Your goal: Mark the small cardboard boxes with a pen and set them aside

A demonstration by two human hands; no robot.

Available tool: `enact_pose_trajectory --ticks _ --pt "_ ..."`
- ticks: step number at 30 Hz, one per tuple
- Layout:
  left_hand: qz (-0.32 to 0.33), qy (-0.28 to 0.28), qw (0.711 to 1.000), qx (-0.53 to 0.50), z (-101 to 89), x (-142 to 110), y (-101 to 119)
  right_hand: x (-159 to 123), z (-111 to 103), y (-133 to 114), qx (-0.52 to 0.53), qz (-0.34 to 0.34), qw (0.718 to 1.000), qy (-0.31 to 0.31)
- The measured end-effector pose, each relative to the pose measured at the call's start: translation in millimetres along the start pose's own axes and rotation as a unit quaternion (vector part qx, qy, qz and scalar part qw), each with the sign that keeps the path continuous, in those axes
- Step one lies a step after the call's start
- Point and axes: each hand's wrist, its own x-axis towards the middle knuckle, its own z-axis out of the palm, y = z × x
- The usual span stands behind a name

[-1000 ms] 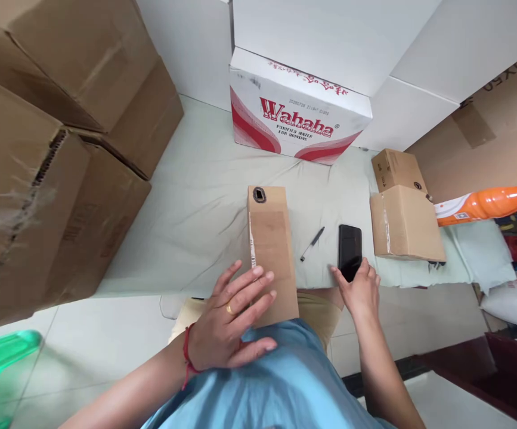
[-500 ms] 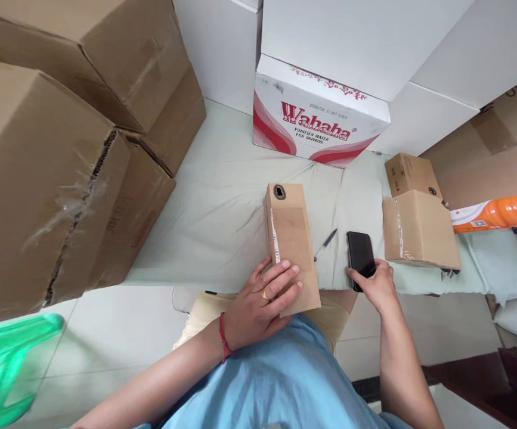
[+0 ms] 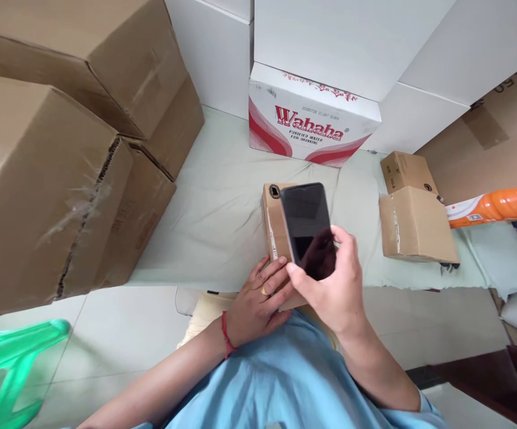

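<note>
My right hand (image 3: 336, 286) grips a black smartphone (image 3: 305, 217) by its lower end, thumb on one edge and fingers on the other. The phone is raised, its dark screen facing me, and it covers much of the narrow cardboard box (image 3: 276, 217) behind it. That box has a small dark-rimmed hole near its far left corner and a white label strip along its left side. On the near part of the box rests my left hand (image 3: 258, 301), fingers extended and lying flat. The pen is hidden from view.
A white and red water carton (image 3: 314, 122) stands at the back of the cloth-covered table (image 3: 204, 208). Large cardboard boxes (image 3: 30, 173) are stacked at left. Smaller boxes (image 3: 417, 220) and an orange bottle (image 3: 504, 202) lie at right. A green stool (image 3: 21, 351) is on the floor at lower left.
My right hand has lifted the phone off the table and carried it left, over the cardboard box. My left hand has come down from above onto the box. The view has shifted slightly.
</note>
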Motion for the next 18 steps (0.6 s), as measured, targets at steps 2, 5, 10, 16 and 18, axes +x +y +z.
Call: enact_pose_trajectory --ticks 2,5,10,16,18 --pt "-0.004 0.007 1.000 -0.008 0.2 -0.6 1.1 -0.3 12.2 -18.1 0.001 -0.034 0.999 0.006" --pt "-0.014 0.003 1.000 -0.009 -0.2 -0.6 2.8 1.1 25.9 -28.4 -0.004 -0.052 0.999 0.014" --pt "-0.014 -0.004 1.000 -0.022 0.8 -3.5 1.8 4.0 33.3 -31.1 -0.015 -0.056 0.998 0.015" --pt "-0.015 -0.026 0.999 -0.019 1.2 -5.6 -0.6 2.9 35.4 -34.4 -0.006 -0.046 0.999 0.012" --pt "-0.011 -0.030 0.999 -0.012 -1.3 -3.5 -0.3 5.2 31.2 -27.6 0.006 -0.044 0.999 0.015"
